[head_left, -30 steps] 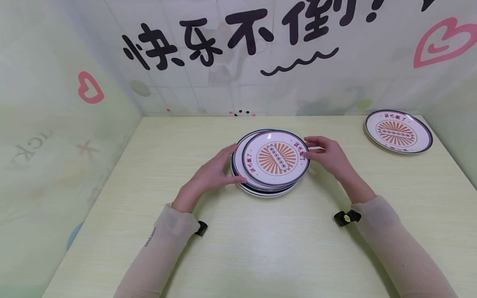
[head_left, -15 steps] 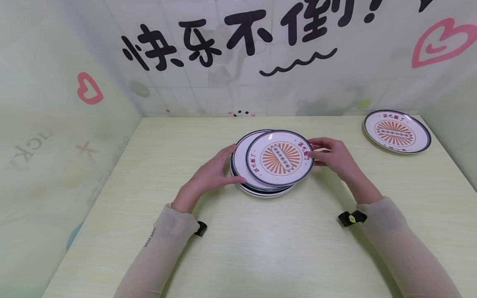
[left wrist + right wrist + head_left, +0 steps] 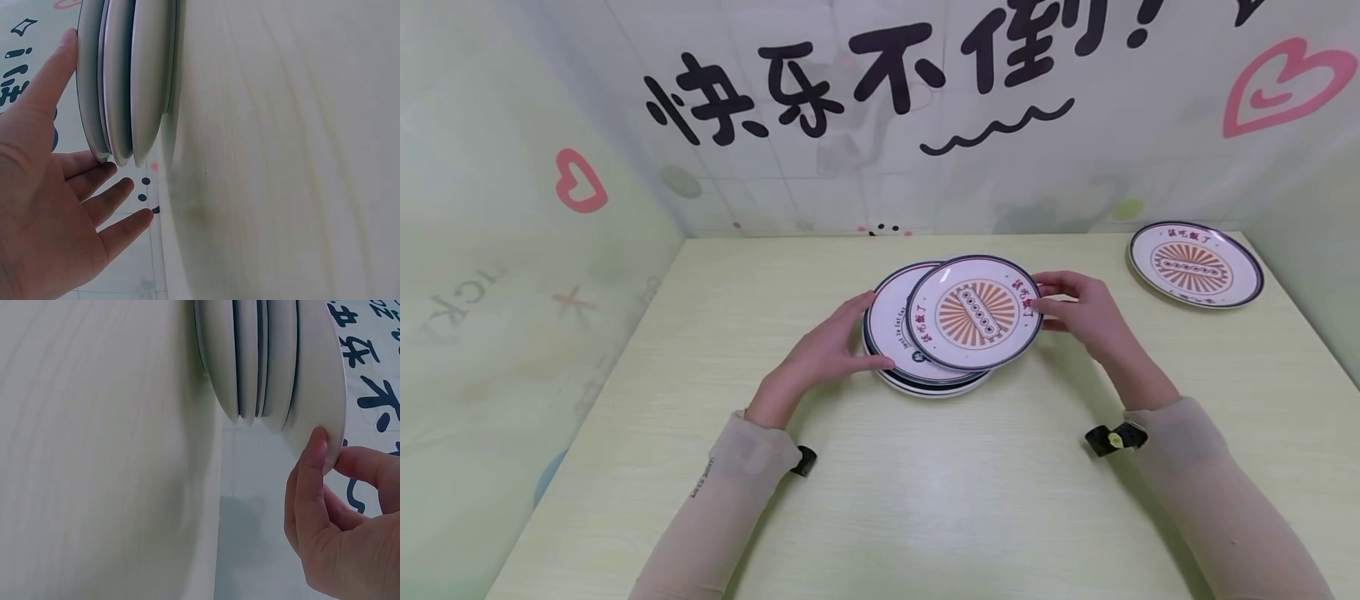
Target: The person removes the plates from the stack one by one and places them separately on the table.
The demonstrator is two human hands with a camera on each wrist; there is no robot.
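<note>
In the head view a stack of plates (image 3: 887,321) with dark rims stands mid-table. My right hand (image 3: 1082,312) pinches the right rim of the top plate (image 3: 977,312), white with an orange sunburst, between thumb and fingers. This plate sits off to the right over the stack, uncovering a printed plate below. In the right wrist view the pinched plate (image 3: 322,381) angles away from the plates (image 3: 247,362) under it. My left hand (image 3: 823,342) rests at the stack's left edge, thumb over the rim. The left wrist view shows its fingers (image 3: 128,228) spread and mostly straight.
Another sunburst plate (image 3: 1195,265) lies at the table's back right corner. Printed walls (image 3: 760,196) close off the back and both sides of the pale wooden table (image 3: 925,500).
My right hand has drawn the top plate rightward and slightly up across the stack, baring more of the plate beneath. My left hand has stayed at the stack's left edge.
</note>
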